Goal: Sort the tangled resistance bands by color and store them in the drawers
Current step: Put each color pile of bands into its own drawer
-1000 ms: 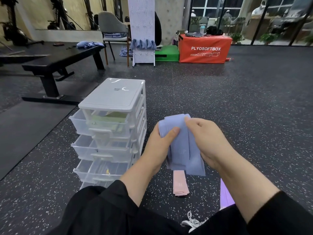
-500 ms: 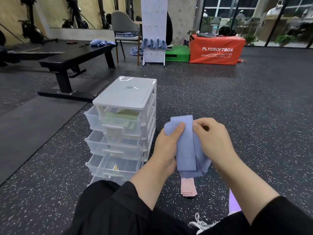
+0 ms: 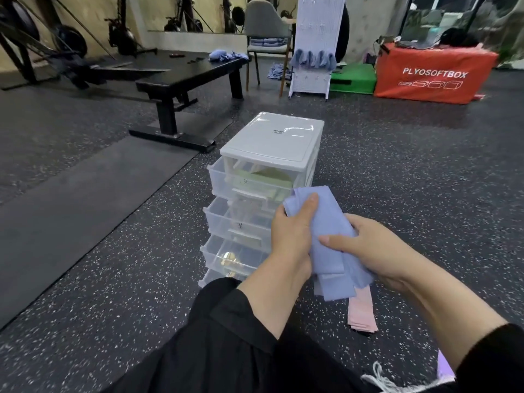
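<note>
— The lowest drawer (image 3: 211, 276)?
— Mostly behind a black sleeve (image 3: 226, 336).
— That purple band (image 3: 445, 367)?
— Cut off by the right arm, only a sliver shows.
— The pink band (image 3: 361, 313)?
— Top hidden under the blue ones (image 3: 329, 236).

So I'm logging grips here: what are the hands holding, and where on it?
Both hold the folded blue bands: left hand around the upper part with its thumb on top, right hand at the lower right side.
</note>
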The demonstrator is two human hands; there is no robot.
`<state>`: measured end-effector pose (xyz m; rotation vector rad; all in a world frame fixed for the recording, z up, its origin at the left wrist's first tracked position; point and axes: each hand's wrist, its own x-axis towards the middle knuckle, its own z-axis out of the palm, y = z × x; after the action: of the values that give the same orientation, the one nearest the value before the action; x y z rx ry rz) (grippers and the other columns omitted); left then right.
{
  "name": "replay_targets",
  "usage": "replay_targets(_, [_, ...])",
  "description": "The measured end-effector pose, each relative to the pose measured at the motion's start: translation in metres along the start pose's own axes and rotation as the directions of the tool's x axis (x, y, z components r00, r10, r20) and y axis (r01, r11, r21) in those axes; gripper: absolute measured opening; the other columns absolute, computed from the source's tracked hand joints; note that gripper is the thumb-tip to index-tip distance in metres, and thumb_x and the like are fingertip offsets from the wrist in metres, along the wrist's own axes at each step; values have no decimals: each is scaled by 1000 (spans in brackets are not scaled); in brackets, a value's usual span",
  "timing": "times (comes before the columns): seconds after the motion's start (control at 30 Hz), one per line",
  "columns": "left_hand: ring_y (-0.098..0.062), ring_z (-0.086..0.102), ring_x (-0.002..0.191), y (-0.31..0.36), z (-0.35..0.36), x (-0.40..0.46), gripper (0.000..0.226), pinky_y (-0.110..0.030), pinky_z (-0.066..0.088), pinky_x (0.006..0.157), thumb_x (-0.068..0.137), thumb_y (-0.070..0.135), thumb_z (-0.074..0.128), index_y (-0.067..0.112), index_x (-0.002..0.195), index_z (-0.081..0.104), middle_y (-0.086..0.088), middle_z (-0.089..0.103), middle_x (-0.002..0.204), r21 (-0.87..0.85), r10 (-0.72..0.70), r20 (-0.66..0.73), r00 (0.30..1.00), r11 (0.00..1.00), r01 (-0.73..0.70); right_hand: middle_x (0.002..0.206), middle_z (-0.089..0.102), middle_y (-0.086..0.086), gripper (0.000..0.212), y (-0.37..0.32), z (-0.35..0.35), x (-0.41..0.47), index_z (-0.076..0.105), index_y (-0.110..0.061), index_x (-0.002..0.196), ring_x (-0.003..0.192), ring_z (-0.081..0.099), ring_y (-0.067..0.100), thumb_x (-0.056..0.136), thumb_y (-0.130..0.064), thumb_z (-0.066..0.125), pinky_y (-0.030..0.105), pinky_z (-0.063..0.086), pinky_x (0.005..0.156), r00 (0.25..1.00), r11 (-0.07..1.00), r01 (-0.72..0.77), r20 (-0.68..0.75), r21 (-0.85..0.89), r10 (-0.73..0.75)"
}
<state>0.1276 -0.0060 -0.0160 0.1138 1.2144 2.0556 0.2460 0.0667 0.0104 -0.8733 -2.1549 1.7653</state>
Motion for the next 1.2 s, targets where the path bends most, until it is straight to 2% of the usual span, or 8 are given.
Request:
replay_targets(0.23, [-34, 71, 113, 26, -61, 19, 25, -51, 55, 102, 97, 15, 68, 9, 121, 69, -14, 76, 116, 100, -88, 111, 990, 992, 77, 100, 79, 1, 23, -10, 37, 37, 72, -17, 108, 96, 75, 24, 86, -18, 78, 41, 59, 87, 1000, 995, 18, -3, -100, -18])
replay_targets(0.37, [-35, 70, 114, 28, -86, 31, 18, -52, 54, 103, 96, 14, 69, 11, 114, 71, -14, 77, 113, 97, -96, 47, 994, 991, 92, 101, 79, 6, 16, -12, 51, 56, 73, -16, 106, 98, 74, 30, 90, -16, 73, 54, 56, 93, 993, 988, -44, 98, -151, 59])
replay_targets(0.53, [-28, 72, 107, 28, -105, 42, 29, -45, 55, 98, 101, 36, 63, 13, 117, 71, -7, 78, 112, 122, -120, 35, 992, 986, 115, 94, 77, 9, 10, -18, 62, 77, 73, -15, 95, 81, 70, 19, 86, -15, 75, 36, 54, 73, 999, 943, -2, 43, -332, 17])
replay_targets(0.6, [-22, 71, 93, 28, -115, 50, 37, -38, 58, 86, 104, 45, 54, 13, 113, 69, -6, 76, 105, 103, -148, -56, 987, 983, 153, 93, 76, 12, 12, -21, 60, 85, 72, -12, 95, 74, 66, 17, 85, -17, 76, 32, 50, 66, 999, 917, 7, 34, -400, 8])
replay_targets(0.73, [-24, 65, 87, 21, -141, 71, 16, -37, 56, 72, 106, 23, 49, 12, 106, 61, -11, 65, 107, 37, -240, -332, 912, 963, 267, 94, 72, 17, 14, -25, 56, 101, 68, -10, 93, 72, 61, 20, 86, -20, 75, 32, 43, 62, 1000, 855, 8, 19, -518, 2])
replay_targets(0.9, [-29, 61, 109, 13, -150, 88, 15, -51, 51, 88, 103, 14, 47, 12, 115, 56, -14, 56, 116, -26, -362, -343, 867, 926, 376, 92, 74, 6, 11, -32, 54, 116, 68, -23, 94, 89, 70, 26, 85, -23, 75, 35, 52, 72, 997, 770, 54, 82, -636, -2])
replay_targets(1.1, [-30, 60, 124, 7, -153, 103, 26, -52, 44, 100, 103, 9, 41, 7, 123, 57, -16, 63, 132, -148, -417, -276, 866, 909, 390, 90, 72, 9, 18, -39, 61, 137, 64, -17, 91, 77, 64, 26, 83, -27, 77, 34, 48, 67, 990, 651, 103, 143, -752, 10])
replay_targets(1.2, [-30, 59, 127, 6, -153, 108, 23, -52, 43, 107, 103, 9, 42, 9, 120, 58, -13, 68, 119, -184, -422, -251, 871, 904, 385, 93, 72, 11, 23, -39, 64, 146, 65, -14, 98, 87, 69, 30, 83, -27, 77, 37, 53, 76, 989, 642, 113, 149, -758, 1])
